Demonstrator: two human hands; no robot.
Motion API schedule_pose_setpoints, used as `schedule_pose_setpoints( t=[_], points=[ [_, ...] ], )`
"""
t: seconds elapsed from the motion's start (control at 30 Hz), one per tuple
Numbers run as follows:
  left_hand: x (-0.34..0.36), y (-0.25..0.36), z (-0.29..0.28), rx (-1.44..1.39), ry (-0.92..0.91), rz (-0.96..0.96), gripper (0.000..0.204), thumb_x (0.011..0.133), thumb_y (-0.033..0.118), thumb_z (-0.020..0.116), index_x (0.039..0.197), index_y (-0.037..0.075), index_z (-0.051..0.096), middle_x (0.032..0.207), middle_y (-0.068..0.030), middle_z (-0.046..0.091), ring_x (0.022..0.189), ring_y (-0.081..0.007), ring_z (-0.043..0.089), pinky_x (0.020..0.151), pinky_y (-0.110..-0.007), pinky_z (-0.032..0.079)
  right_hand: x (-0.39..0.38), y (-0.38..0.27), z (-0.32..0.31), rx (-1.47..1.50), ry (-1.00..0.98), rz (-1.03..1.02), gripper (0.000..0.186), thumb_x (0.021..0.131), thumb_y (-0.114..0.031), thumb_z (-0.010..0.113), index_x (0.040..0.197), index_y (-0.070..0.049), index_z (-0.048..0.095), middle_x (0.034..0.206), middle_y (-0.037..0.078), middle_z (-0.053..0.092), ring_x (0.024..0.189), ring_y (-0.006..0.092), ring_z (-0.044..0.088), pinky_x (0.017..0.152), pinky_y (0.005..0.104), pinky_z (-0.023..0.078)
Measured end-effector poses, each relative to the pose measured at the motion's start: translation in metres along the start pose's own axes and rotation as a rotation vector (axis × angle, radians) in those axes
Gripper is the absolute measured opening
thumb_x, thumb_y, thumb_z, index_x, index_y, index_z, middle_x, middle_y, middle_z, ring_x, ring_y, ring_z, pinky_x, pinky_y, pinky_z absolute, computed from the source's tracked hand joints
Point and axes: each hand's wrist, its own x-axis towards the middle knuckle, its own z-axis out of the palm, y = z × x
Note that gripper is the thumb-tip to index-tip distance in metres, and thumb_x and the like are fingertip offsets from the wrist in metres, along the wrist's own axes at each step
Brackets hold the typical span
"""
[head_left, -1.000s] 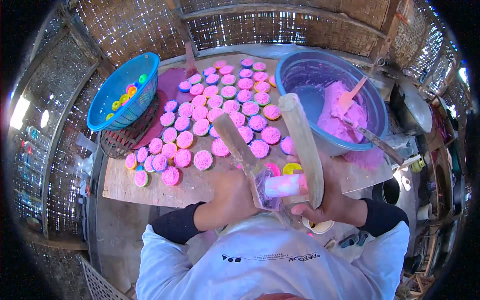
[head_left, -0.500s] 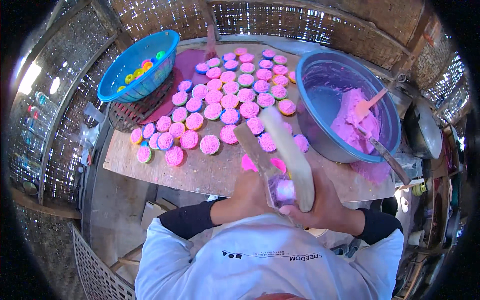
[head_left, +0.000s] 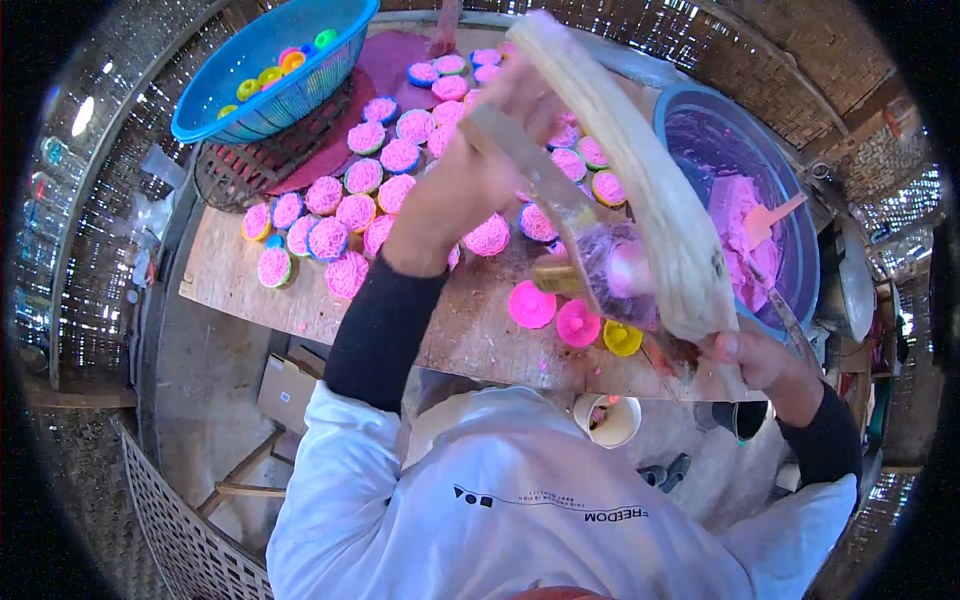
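A wooden hand press slants across the middle, made of a long pale bar (head_left: 640, 170) and a brown board (head_left: 530, 165). Between them sits a whitish cylinder (head_left: 630, 270) by a clear plastic wrap smeared with pink. My left hand (head_left: 460, 195) is closed around the board's upper part, its fingers blurred. At the lower end, my right hand (head_left: 770, 365) grips the press; its fingers are partly hidden. Just below the press lie two pink cup moulds (head_left: 531, 305) and a yellow mould (head_left: 623, 338). A brownish tube-like piece (head_left: 556, 275) shows beside the board.
Many small cups of pink strands (head_left: 362, 176) cover the tabletop (head_left: 250, 310). A blue basket (head_left: 290, 75) with coloured moulds stands at the far left. On the right is a large tub (head_left: 690, 105) of pink dough (head_left: 740, 225) with a spatula (head_left: 775, 215). A white bucket (head_left: 610, 422) stands below the table edge.
The press has swung up and to the right, away from my body. My left hand has reached farther over the table; my right hand has shifted right. The moulds beneath are now uncovered.
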Motion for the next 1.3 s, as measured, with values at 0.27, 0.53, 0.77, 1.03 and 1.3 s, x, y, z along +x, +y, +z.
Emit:
schedule_pose_setpoints(
  t=[0.27, 0.53, 0.77, 1.03, 1.3],
  points=[
    [-0.009, -0.045, -0.026, -0.794, -0.040, 0.093, 0.068, 0.077, 0.060, 0.052, 0.125, 0.016, 0.036, 0.106, 0.0015, 0.042, 0.105, -0.0232, 0.044, 0.092, -0.043, 0.038, 0.028, 0.007, -0.019, 0.084, 0.071, 0.331, 0.074, 0.082, -0.062, 0.039, 0.125, -0.002, 0.041, 0.104, 0.007, 0.054, 0.090, 0.0135, 0.053, 0.080, 0.0273, 0.044],
    [-0.041, -0.063, -0.044, -0.861, 0.176, -0.019, 0.022, 0.087, 0.038, 0.042, 0.089, 0.017, 0.051, 0.082, 0.0054, 0.050, 0.086, -0.0202, 0.048, 0.079, -0.040, 0.040, 0.048, 0.033, -0.031, -0.150, 0.104, 0.410, 0.074, 0.083, -0.062, 0.039, 0.121, 0.001, 0.045, 0.100, 0.009, 0.056, 0.087, 0.0138, 0.054, 0.071, 0.0281, 0.047],
    [-0.051, -0.062, -0.052, -0.904, 0.185, -0.018, 0.025, 0.089, 0.037, 0.038, 0.081, 0.019, 0.054, 0.076, 0.0066, 0.054, 0.080, -0.0189, 0.050, 0.078, -0.038, 0.039, 0.064, 0.012, -0.001, -0.362, 0.179, 0.304, 0.081, 0.076, -0.070, 0.042, 0.108, 0.003, 0.051, 0.093, 0.008, 0.058, 0.083, 0.0133, 0.054, 0.072, 0.0279, 0.044],
    [-0.057, -0.057, -0.050, -1.051, 0.263, -0.023, 0.030, 0.088, 0.038, 0.038, 0.083, 0.012, 0.052, 0.075, -0.0013, 0.052, 0.084, -0.0257, 0.054, 0.073, -0.043, 0.048, 0.062, 0.015, 0.001, -0.324, 0.198, 0.372, 0.067, 0.080, -0.059, 0.050, 0.104, 0.004, 0.058, 0.085, 0.009, 0.061, 0.078, 0.0139, 0.056, 0.069, 0.0291, 0.046],
    [-0.059, -0.063, -0.036, -0.864, 0.470, -0.084, 0.025, 0.089, 0.036, 0.040, 0.077, 0.015, 0.047, 0.072, 0.0037, 0.050, 0.074, -0.0186, 0.051, 0.069, -0.034, 0.043, 0.056, 0.005, 0.007, -0.430, 0.301, 0.356, 0.070, 0.079, -0.062, 0.049, 0.083, 0.007, 0.063, 0.070, 0.007, 0.060, 0.063, 0.0119, 0.055, 0.054, 0.0282, 0.045]
  ],
)
